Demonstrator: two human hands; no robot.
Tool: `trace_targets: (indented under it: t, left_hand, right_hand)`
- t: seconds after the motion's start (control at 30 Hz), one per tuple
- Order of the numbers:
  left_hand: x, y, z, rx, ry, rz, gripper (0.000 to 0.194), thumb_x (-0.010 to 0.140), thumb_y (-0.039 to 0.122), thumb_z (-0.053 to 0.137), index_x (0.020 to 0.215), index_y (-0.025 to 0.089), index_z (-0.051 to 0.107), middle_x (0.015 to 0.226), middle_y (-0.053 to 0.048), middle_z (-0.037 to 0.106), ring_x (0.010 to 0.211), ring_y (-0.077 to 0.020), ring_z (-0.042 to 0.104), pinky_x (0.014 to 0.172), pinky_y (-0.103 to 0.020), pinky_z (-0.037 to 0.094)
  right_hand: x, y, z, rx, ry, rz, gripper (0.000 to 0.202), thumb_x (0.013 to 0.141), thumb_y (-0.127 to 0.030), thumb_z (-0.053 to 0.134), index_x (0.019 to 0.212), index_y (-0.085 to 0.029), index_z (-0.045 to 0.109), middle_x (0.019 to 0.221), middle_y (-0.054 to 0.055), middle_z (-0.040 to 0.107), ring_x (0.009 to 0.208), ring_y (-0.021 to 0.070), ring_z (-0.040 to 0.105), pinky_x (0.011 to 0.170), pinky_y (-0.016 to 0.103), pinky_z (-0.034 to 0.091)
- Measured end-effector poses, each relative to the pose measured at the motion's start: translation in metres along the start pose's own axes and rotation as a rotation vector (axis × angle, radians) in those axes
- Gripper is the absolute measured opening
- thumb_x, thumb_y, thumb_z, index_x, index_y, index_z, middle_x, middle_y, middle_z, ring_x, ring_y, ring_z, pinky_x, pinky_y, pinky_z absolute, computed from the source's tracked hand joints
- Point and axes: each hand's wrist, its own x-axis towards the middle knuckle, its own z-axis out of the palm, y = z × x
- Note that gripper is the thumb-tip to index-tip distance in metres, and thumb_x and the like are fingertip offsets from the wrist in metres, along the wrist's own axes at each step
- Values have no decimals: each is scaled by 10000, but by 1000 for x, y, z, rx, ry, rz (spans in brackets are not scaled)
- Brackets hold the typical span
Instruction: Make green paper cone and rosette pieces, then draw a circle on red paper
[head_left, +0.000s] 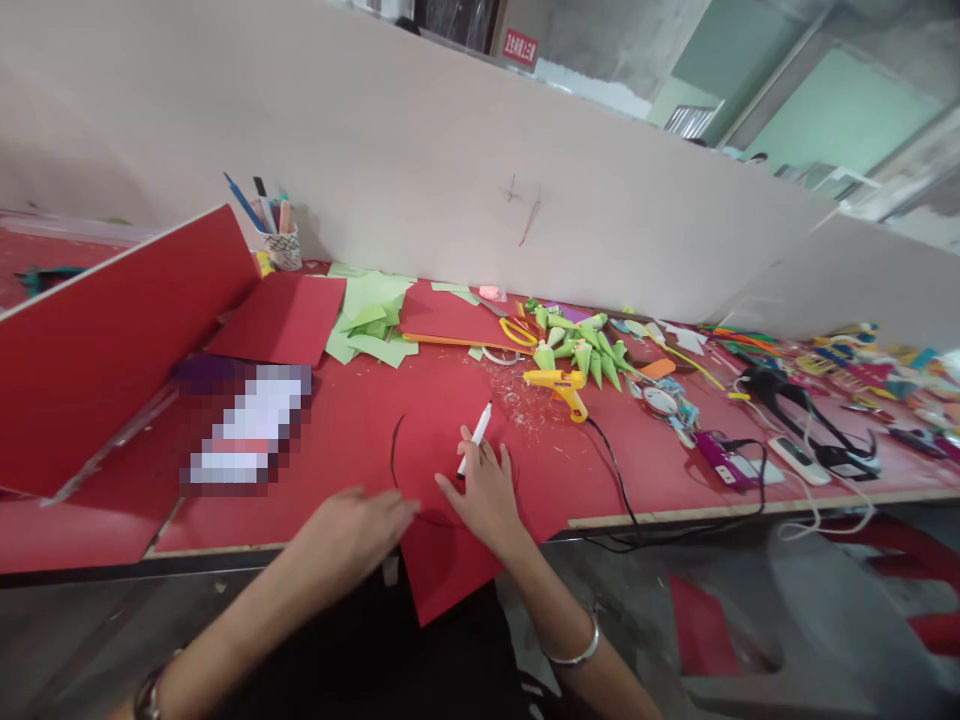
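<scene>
A sheet of red paper (442, 560) lies before me, one corner hanging over the table's front edge. A curved black line is drawn on it, partly covered by my hands. My right hand (487, 495) rests over the sheet with a white marker (474, 440) between thumb and fingers; the marker slants, its upper end pointing away from me. Over the sheet's left side is my left hand (367, 525), slightly blurred, its fingers stretched toward the right with nothing seen in them. Beyond the right hand lies a yellow glue gun (559, 390) with a black cord.
Green paper cones (592, 350), yellow-handled scissors (517, 332) and light green paper scraps (371, 310) lie toward the back. A pen cup (283, 247) stands by the partition. A large red board (120, 350) leans at left. Cords and a purple box (727, 460) are at right.
</scene>
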Motion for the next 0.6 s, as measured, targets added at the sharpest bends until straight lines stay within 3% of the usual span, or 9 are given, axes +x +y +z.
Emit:
trace_targets:
  t: [0.07, 0.17, 0.27, 0.37, 0.47, 0.6]
  left_hand:
    - [8, -20, -5, 152, -25, -116, 410, 830, 93, 385, 1166, 266, 545, 1053, -48, 635, 662, -159, 612, 588, -280, 457]
    - [19, -45, -7, 308, 13, -240, 473, 847, 87, 310, 1256, 266, 465, 1330, -68, 461, 679, -170, 623, 603, -309, 462]
    - [22, -57, 2, 367, 19, -249, 498, 846, 76, 265, 1300, 212, 417, 1407, -104, 347, 716, -190, 633, 620, -320, 463]
    - [18, -56, 14, 356, -45, -289, 519, 825, 54, 257, 1302, 182, 418, 1417, -143, 310, 685, -191, 638, 606, -327, 470]
    - [11, -47, 19, 360, -106, -362, 569, 804, 21, 252, 1328, 203, 380, 1418, -144, 303, 611, -173, 633, 578, -334, 482]
    - [2, -29, 17, 403, -147, -389, 591, 783, -29, 239, 1316, 168, 400, 1383, -165, 361, 588, -182, 634, 576, -353, 497]
  right_hand:
    - [1, 9, -9, 17, -66, -71, 391, 778, -400, 538, 1103, -195, 463, 1302, 126, 471, 1184, 277, 431, 1015, 558, 186]
    - [6, 23, -23, 49, -175, -170, 518, 764, -420, 557, 1205, -198, 400, 1233, 111, 531, 1147, 238, 470, 1033, 519, 190]
    - [10, 34, -33, 75, -242, -242, 480, 763, -426, 561, 1167, -206, 421, 1252, 102, 516, 1121, 215, 494, 1041, 485, 203]
    - [13, 40, -37, 109, -260, -279, 357, 768, -386, 565, 1060, -208, 465, 1272, 95, 502, 1121, 209, 502, 1044, 468, 214]
    - [16, 43, -39, 205, -184, -242, 292, 773, -315, 559, 1027, -205, 465, 1251, 106, 519, 1131, 213, 497, 996, 437, 310]
    - [25, 43, -50, 504, 108, -66, 181, 817, -259, 488, 980, -222, 418, 1161, 102, 586, 1105, 191, 532, 926, 402, 396]
